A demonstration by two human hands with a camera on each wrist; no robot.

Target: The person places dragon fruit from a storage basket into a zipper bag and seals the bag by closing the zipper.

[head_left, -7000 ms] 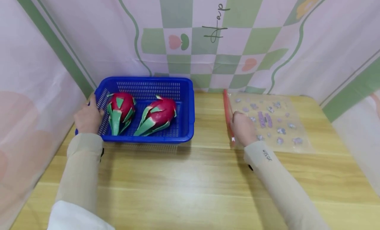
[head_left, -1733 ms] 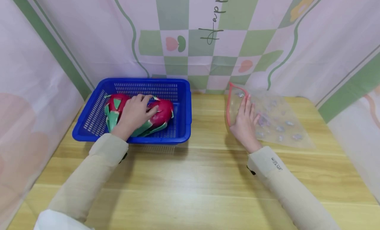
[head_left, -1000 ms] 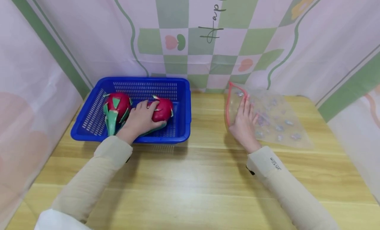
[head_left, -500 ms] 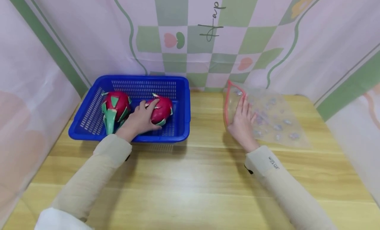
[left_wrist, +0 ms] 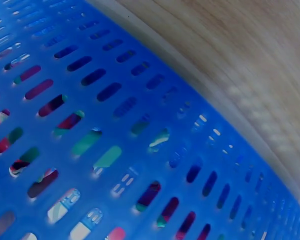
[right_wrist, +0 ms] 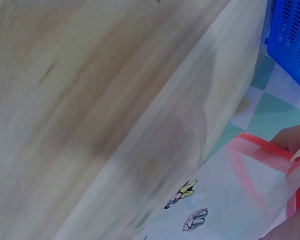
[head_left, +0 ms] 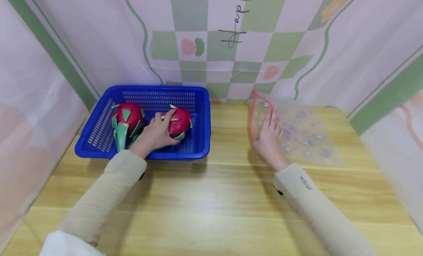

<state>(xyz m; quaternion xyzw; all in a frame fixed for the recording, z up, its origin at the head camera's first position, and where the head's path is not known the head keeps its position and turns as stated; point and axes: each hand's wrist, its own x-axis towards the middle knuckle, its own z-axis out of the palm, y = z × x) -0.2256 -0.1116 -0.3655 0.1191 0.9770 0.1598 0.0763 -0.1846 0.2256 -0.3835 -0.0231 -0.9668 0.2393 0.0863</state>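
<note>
In the head view a blue plastic basket [head_left: 178, 155] holds two red dragon fruits with green scales. My left hand [head_left: 153, 134] grips the right-hand dragon fruit [head_left: 180, 123], thumb in front and fingers over its upper left side. The other dragon fruit [head_left: 130, 115] lies to the left of that hand. My right hand [head_left: 271, 140] holds the mouth edge of a clear printed zip bag [head_left: 308, 134], whose red-edged mouth gapes toward the basket. In the right wrist view, the bag's red edge [right_wrist: 262, 145] runs between fingers and thumb. The left wrist view shows mostly the basket's slotted wall [left_wrist: 155, 115], hiding that hand.
Basket and bag rest on a wooden table [head_left: 205, 204], with a strip of tabletop between them. A patterned curtain [head_left: 221, 70] hangs right behind both and along the sides.
Since the oldest frame, my left hand has gone from the basket's left rim onto the right-hand dragon fruit. The bag's mouth has been opened. Over the last half second almost nothing moves.
</note>
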